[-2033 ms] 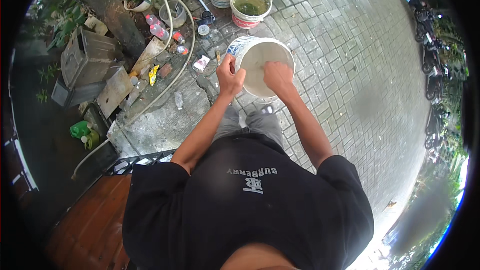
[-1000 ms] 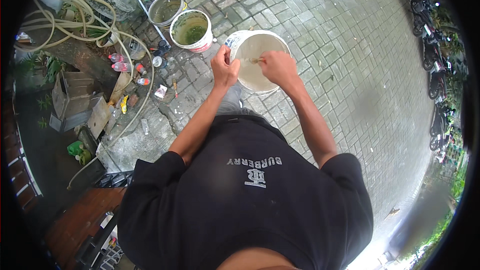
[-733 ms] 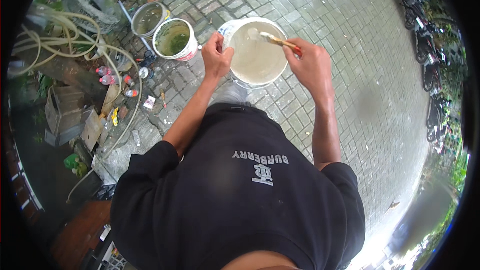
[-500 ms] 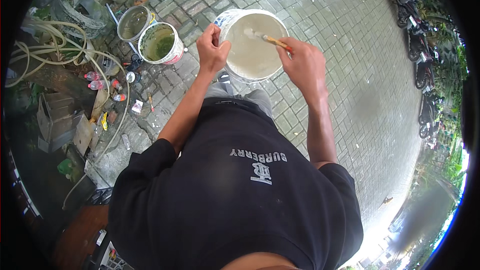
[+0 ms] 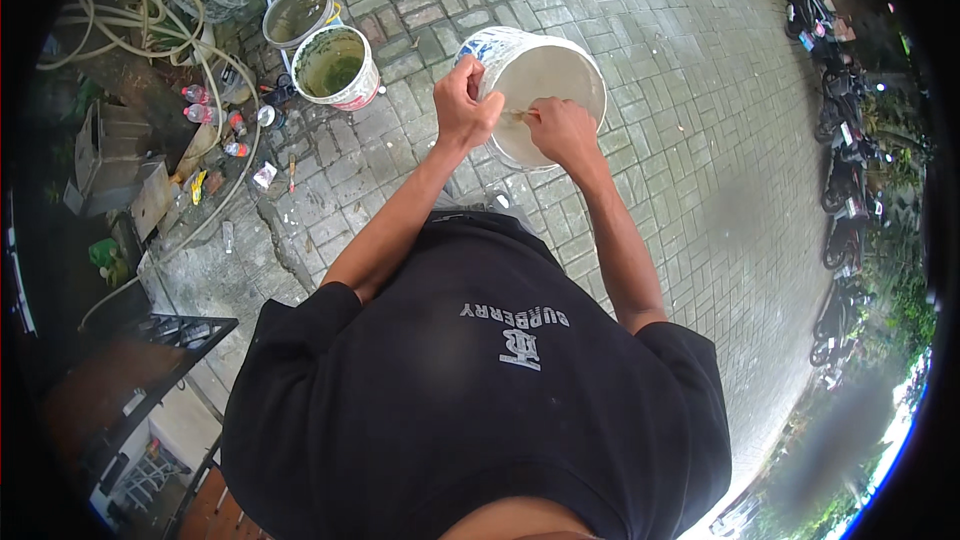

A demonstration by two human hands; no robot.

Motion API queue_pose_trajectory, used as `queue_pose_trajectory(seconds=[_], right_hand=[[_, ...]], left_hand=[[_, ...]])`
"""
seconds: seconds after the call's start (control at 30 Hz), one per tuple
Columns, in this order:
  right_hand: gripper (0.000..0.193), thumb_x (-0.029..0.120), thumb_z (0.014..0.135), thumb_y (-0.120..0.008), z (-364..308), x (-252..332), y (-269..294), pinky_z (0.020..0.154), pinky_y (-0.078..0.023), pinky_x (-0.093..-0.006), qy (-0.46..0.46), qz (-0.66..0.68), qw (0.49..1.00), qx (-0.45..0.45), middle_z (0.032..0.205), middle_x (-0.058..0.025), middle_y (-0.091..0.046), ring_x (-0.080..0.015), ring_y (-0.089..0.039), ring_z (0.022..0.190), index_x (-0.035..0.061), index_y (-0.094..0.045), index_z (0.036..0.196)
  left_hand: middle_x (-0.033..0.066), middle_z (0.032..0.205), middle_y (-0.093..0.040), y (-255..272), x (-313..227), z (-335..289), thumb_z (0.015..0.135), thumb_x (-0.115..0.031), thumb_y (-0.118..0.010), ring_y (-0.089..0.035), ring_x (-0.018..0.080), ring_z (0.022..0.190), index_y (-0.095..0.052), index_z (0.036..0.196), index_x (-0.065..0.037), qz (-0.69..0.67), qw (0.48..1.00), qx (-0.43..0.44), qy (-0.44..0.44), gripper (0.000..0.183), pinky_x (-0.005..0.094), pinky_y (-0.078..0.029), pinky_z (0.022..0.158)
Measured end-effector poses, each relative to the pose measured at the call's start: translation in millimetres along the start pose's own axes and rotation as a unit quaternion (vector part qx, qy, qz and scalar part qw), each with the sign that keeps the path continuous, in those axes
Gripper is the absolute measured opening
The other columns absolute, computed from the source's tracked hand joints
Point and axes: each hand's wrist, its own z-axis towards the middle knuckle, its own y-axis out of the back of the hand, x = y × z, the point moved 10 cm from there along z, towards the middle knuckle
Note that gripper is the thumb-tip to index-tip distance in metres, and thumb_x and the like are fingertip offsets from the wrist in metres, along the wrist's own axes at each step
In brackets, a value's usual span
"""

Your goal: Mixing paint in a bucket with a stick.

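On the far left of the frame a green jug [image 5: 103,255] sits low in the shade, and above it stands a worn box [image 5: 108,155]. A pale hose [image 5: 256,112] loops through the upper left and curves down past some pink-labelled bottles [image 5: 200,113] and a yellow wrapper [image 5: 198,187] on the ground. Further right, still upper left, a grey bucket [image 5: 298,15] stands just beside a smaller white bucket [image 5: 362,90] with greenish water in it.

At upper centre my left hand [image 5: 468,112] is closed at the left rim of the big white bucket [image 5: 495,43], thumb toward the inside and fingers round the outside. That bucket leans with its mouth toward me, above the middle of the frame, and what it holds looks pale and murky. Below it, my black shirt [image 5: 450,370] fills the lower centre. My right hand [image 5: 562,130] is inside the bucket's mouth, fingers curled tight round a brush [image 5: 520,114]; only a short bit shows, pointing at my left thumb, the rest hidden by my fist. Parked motorbikes [image 5: 838,120] line the right edge of the paving [image 5: 700,90]
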Motion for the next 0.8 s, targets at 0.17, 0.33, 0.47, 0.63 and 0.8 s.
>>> queue_pose_trajectory(seconds=[0.17,0.33,0.47,0.63,0.8], right_hand=[[0.023,0.026,0.085,-0.055,4,-19,0,0.07,-0.05,-0.0484,-0.017,0.003,1.0,-0.02,0.085,-0.0201,-0.067,-0.0393,-0.065,0.078,0.0081,-0.069,0.088],[0.025,0.026,0.084,-0.057,-1,-34,4,0.073,-0.051,-0.0477,-0.059,-0.013,0.998,-0.028,0.084,-0.0218,-0.067,-0.0402,-0.065,0.083,0.0034,-0.068,0.085],[0.025,0.025,0.084,-0.056,1,-41,-8,0.073,-0.051,-0.0479,-0.026,0.004,1.0,-0.007,0.085,-0.0225,-0.067,-0.04,-0.065,0.084,0.0023,-0.068,0.085],[0.023,0.021,0.084,-0.055,0,-53,-16,0.073,-0.051,-0.0481,0.013,0.048,0.999,0.005,0.085,-0.0231,-0.067,-0.0391,-0.065,0.084,0.0018,-0.068,0.084],[0.021,0.018,0.084,-0.054,5,-65,-31,0.074,-0.051,-0.0479,0.017,0.044,0.997,0.059,0.085,-0.0226,-0.067,-0.0385,-0.065,0.084,0.0014,-0.067,0.084]], left_hand=[[-0.0001,0.054,-0.03,-7,3,-14,0.059,-0.008,-0.057,-0.028,0.0096,0.049,-0.037,0.067,-0.006,0.008,0.999,-0.035,0.003,0.022,0.0273,-0.024,0.044],[0.0005,0.054,-0.03,-12,3,-30,0.059,-0.008,-0.057,-0.028,0.0099,0.048,-0.036,0.066,-0.006,0.019,0.998,-0.062,0.005,0.022,0.0279,-0.025,0.044],[0.0006,0.054,-0.031,-23,-1,-38,0.059,-0.008,-0.057,-0.029,0.0103,0.047,-0.036,0.066,-0.006,0.037,0.997,-0.062,-0.008,0.022,0.0283,-0.025,0.044],[0.0011,0.054,-0.031,-35,1,-43,0.06,-0.008,-0.057,-0.03,0.0106,0.048,-0.036,0.066,-0.005,0.045,0.996,-0.081,0.0,0.022,0.0286,-0.026,0.044],[0.0014,0.054,-0.032,-39,8,-48,0.06,-0.007,-0.056,-0.029,0.0105,0.05,-0.036,0.065,-0.005,0.058,0.994,-0.093,0.013,0.022,0.0287,-0.025,0.045]])
